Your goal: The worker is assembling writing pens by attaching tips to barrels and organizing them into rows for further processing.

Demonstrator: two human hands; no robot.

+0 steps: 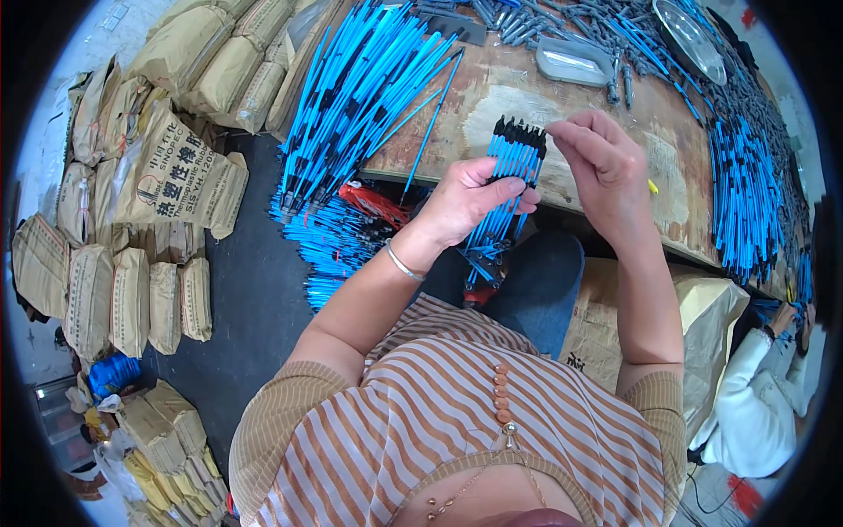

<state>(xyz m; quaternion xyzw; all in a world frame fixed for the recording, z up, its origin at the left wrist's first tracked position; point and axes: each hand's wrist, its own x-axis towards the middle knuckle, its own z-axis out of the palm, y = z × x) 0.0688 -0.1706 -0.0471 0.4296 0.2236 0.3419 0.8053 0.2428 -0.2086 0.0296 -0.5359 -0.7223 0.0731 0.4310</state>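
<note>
My left hand (470, 200) is closed round a bundle of thin blue rods with black tips (516, 160), held upright over my lap at the table's near edge. The thumb lies across the front of the rods. Beside the tips, my right hand (606, 162) has its thumb and fingers pinched together. Whether anything small sits in that pinch is hidden. Below my left hand, the lower ends of the bundle spread out between my knees.
A large heap of blue rods (364, 79) lies left on the wooden table (421, 140), another bunch (746, 193) right. Grey parts and a clear plastic tray (572, 63) are at the back. Paper sacks (162, 171) are stacked left. Another person's white sleeve (733, 378) shows right.
</note>
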